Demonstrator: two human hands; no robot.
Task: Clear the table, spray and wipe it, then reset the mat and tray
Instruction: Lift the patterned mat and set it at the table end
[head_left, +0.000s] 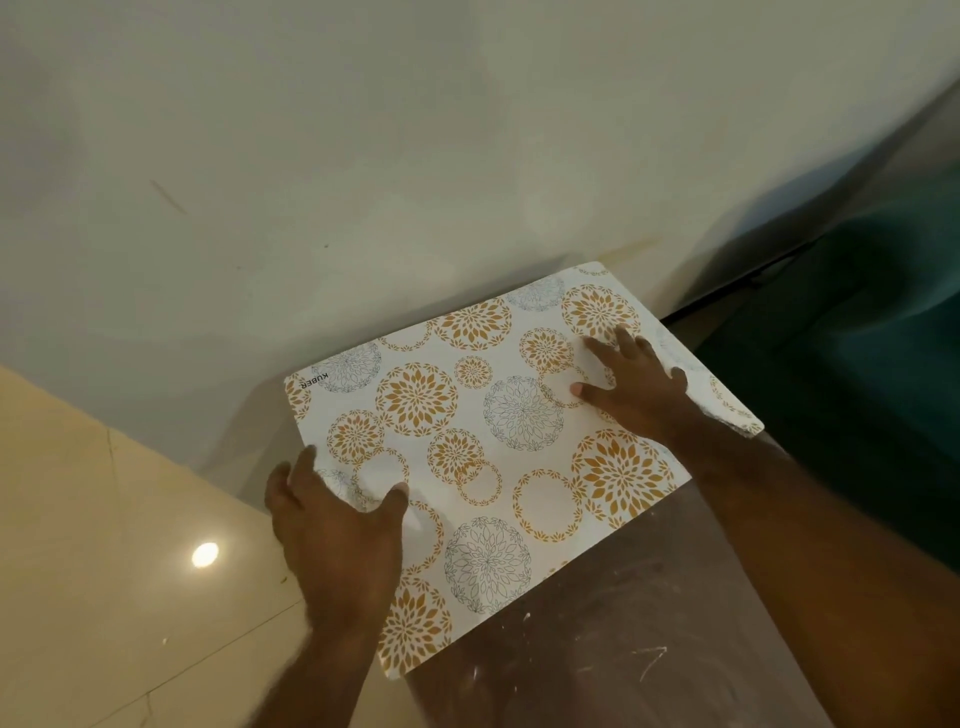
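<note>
A white mat (498, 431) printed with orange and grey flower circles lies flat on the dark brown table (649, 623), its far edge near the wall. My left hand (337, 535) grips the mat's left edge, thumb on top and fingers curled past the edge. My right hand (631, 382) rests flat on the mat's far right part with fingers spread. The mat's left and right ends stick out past the table. No tray is in view.
A pale wall (363, 156) rises just behind the table. Glossy cream floor tiles (104, 519) lie to the left. A dark green upholstered seat (857, 338) stands to the right. The table surface shows white scuffs and streaks.
</note>
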